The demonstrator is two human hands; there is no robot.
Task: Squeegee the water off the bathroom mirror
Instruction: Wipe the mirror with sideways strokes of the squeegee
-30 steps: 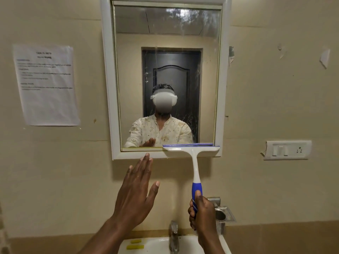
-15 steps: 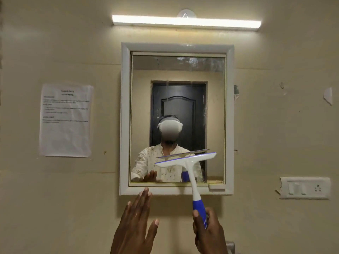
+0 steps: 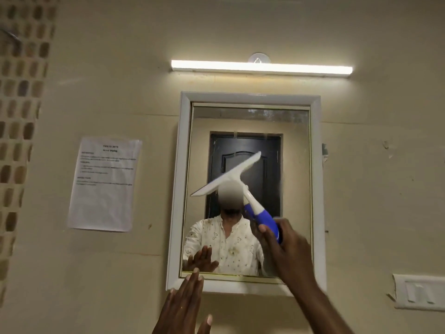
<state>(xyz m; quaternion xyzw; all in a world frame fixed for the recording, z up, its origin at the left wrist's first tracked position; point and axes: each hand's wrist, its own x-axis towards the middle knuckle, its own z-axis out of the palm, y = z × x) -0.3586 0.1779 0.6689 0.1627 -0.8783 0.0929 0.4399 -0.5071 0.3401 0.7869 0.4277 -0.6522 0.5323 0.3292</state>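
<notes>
A white-framed bathroom mirror (image 3: 296, 179) hangs on the beige wall, with water streaks along its top edge. My right hand (image 3: 286, 247) grips the blue handle of a white squeegee (image 3: 228, 175). The squeegee is raised in front of the middle of the glass, its blade tilted up to the right. My left hand (image 3: 183, 307) is held flat with fingers together just below the mirror's lower left corner, holding nothing. The mirror reflects a person in a white patterned shirt and a dark door.
A lit tube light (image 3: 261, 68) runs above the mirror. A printed paper sheet (image 3: 104, 184) is taped to the wall on the left. A white switch plate (image 3: 420, 295) sits at lower right. Mosaic tiles (image 3: 19, 116) line the far left.
The view has tilted upward, so the sink and tap have left the frame. My right hand lifted the squeegee from the mirror's bottom edge to its middle and tilted the blade.
</notes>
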